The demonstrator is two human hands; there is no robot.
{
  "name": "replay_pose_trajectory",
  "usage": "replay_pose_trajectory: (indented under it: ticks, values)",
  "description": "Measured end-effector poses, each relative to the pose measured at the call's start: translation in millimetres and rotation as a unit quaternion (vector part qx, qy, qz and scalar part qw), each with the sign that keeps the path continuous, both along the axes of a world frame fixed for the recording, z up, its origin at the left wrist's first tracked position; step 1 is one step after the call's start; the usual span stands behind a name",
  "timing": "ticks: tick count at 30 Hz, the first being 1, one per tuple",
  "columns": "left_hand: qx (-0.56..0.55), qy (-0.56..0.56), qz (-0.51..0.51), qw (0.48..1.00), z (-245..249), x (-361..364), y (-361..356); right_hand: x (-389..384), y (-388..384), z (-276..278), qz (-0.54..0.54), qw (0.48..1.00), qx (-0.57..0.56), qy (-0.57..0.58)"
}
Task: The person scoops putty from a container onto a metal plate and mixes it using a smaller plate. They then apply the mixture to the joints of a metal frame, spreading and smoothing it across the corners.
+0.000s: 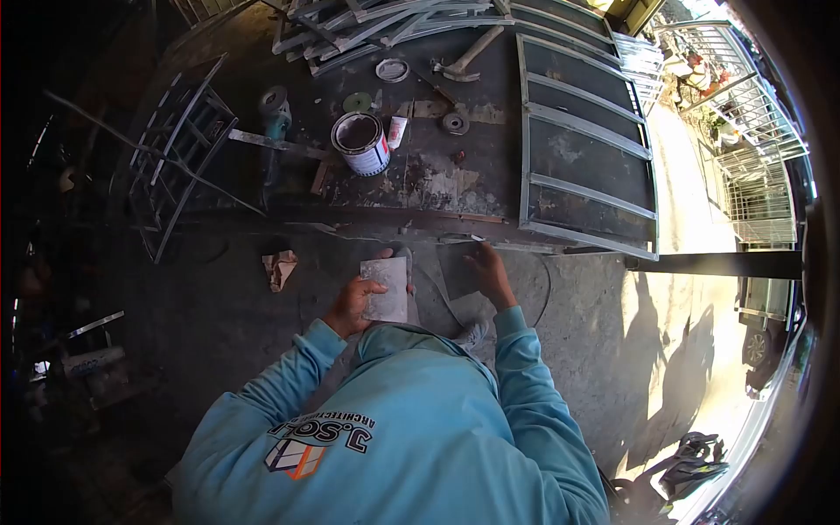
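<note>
My left hand (354, 304) grips a pale rectangular plate (385, 289) close to my waist, its thumb across the face. Whitish and grey smears cover that plate. My right hand (490, 273) is at the workbench's near edge, fingers curled; a small white-tipped thing (477, 237) shows by the fingertips, and I cannot tell what the fingers hold. On the bench ahead stands an open can (360, 147) with a grey inside. Leaning close to the can's right side is a small white and red tube (396, 133).
The dark workbench (416, 188) bears a welded metal frame (588, 127) at right, a hammer (471, 58), an angle grinder (275, 127), discs (455, 123), a round lid (392, 70) and stacked metal pieces (376, 26). A crumpled paper bag (279, 270) lies on the floor.
</note>
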State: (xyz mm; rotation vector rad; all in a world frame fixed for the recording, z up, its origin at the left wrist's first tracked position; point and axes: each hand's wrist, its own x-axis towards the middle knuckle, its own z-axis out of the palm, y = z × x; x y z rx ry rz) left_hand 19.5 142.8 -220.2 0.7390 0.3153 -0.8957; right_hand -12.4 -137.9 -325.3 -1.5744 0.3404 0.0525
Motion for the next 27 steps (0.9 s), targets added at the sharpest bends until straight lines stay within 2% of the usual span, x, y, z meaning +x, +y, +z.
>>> replay_pose_trajectory:
  ticks: [2,6,8,9,12,14,15,17,18,20,21,23,24,26,27]
  values:
    - [-0.027,0.034,-0.011,0.999,-12.2,25.3,21.6,29.3,6.7,-14.3,-0.006,0.993,-0.114,0.009]
    - [-0.039,0.087,-0.027,0.995,-26.4,69.5,57.5,67.3,6.4,-18.1,0.013,0.995,-0.057,0.075]
    - [-0.045,0.112,-0.04,0.992,-38.4,86.6,68.2,73.5,8.2,-24.4,-0.001,0.974,-0.202,0.102]
    - [-0.04,0.129,-0.045,0.99,-45.4,93.3,71.3,71.4,10.7,-25.0,-0.004,0.972,-0.205,0.115]
    - [-0.043,0.155,-0.075,0.984,-52.9,113.8,74.3,63.5,20.8,-18.3,-0.042,0.968,-0.193,0.153]
    - [-0.05,0.164,-0.095,0.981,-46.6,127.0,70.5,60.2,31.6,-7.7,-0.162,0.985,0.042,0.053]
    - [-0.051,0.135,-0.104,0.984,-42.8,132.7,67.9,63.3,30.0,-15.9,-0.166,0.984,0.041,0.056]
    - [-0.053,0.114,-0.122,0.985,-42.7,135.2,65.7,57.5,21.5,-42.2,-0.121,0.974,-0.156,0.108]
    - [-0.066,0.119,-0.125,0.983,-45.6,139.1,63.4,62.3,21.4,-36.6,-0.125,0.974,-0.158,0.108]
    - [-0.075,0.123,-0.128,0.981,-45.4,147.0,60.7,78.3,28.8,-12.1,-0.095,0.909,-0.354,0.2]
    - [-0.08,0.132,-0.119,0.981,-42.9,149.0,58.4,83.1,32.1,1.2,-0.096,0.909,-0.352,0.202]
    - [-0.086,0.139,-0.108,0.981,-43.8,151.9,55.8,92.1,34.4,21.0,-0.347,0.849,-0.37,0.147]
    - [-0.059,0.155,-0.125,0.978,-45.4,152.8,55.5,91.6,31.0,22.2,-0.348,0.85,-0.368,0.146]
    - [-0.032,0.164,-0.149,0.975,-43.7,154.3,53.7,87.9,18.0,27.3,-0.37,0.907,-0.196,0.046]
    - [-0.03,0.119,-0.152,0.981,-37.4,154.4,50.3,88.6,21.5,36.1,-0.373,0.906,-0.197,0.041]
